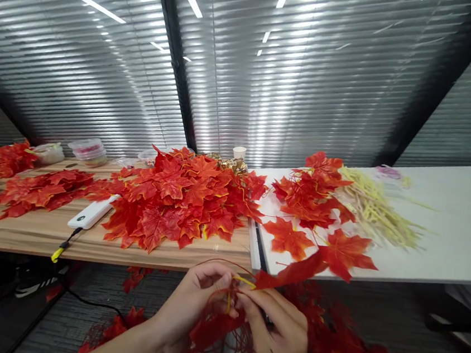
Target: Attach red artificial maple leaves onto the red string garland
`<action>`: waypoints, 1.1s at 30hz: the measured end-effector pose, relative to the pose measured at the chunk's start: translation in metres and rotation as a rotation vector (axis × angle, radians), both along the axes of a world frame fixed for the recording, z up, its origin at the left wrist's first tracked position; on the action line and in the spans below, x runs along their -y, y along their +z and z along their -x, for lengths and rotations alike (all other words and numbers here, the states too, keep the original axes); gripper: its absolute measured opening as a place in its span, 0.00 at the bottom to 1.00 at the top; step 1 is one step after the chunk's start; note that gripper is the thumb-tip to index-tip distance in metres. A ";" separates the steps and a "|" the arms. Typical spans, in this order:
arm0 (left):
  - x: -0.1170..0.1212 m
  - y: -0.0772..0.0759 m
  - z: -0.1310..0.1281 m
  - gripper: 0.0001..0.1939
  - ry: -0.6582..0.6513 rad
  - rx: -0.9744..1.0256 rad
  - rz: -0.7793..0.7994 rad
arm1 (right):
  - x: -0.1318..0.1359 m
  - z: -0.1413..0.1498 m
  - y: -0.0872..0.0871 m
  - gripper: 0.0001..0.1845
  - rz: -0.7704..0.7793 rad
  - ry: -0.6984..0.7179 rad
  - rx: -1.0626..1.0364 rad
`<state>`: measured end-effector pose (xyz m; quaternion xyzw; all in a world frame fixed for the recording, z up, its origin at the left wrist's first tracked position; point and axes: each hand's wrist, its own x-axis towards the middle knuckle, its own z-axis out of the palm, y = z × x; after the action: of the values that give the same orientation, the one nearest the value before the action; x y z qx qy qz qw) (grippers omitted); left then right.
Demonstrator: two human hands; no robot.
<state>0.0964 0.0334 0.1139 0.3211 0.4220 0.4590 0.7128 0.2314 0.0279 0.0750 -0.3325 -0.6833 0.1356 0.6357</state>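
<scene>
My left hand (199, 302) and my right hand (281, 324) are close together below the table's front edge. Both are closed, with fingertips pinching around a thin red cord and the yellow stems of artificial maple leaves. One red maple leaf (293, 272) stretches up and right from between my hands towards the white table. Another red leaf (219, 329) hangs below the fingers. A loop of red cord (226, 261) arches over my left hand. Exactly which strand each fingertip grips is partly hidden.
A large pile of red maple leaves (183, 193) covers the wooden table (210, 255). On the white table (457, 233) lie more leaves (312, 190) and yellow stems (379, 208). A white power bank (91, 212) has a cable hanging down. Leaf strings (352, 346) hang low right.
</scene>
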 end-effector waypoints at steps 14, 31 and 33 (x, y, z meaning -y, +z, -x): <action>0.002 0.001 -0.002 0.15 0.000 0.017 0.005 | 0.003 0.000 -0.005 0.10 0.014 -0.008 -0.025; 0.001 -0.008 0.001 0.15 -0.012 0.033 0.029 | 0.002 0.003 -0.011 0.09 0.008 0.015 -0.013; 0.001 -0.008 0.001 0.14 -0.012 0.033 0.024 | 0.002 0.003 -0.011 0.09 0.014 0.020 -0.003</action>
<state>0.0954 0.0323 0.1055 0.3075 0.4138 0.4547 0.7262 0.2286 0.0256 0.0637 -0.3300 -0.6848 0.1471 0.6329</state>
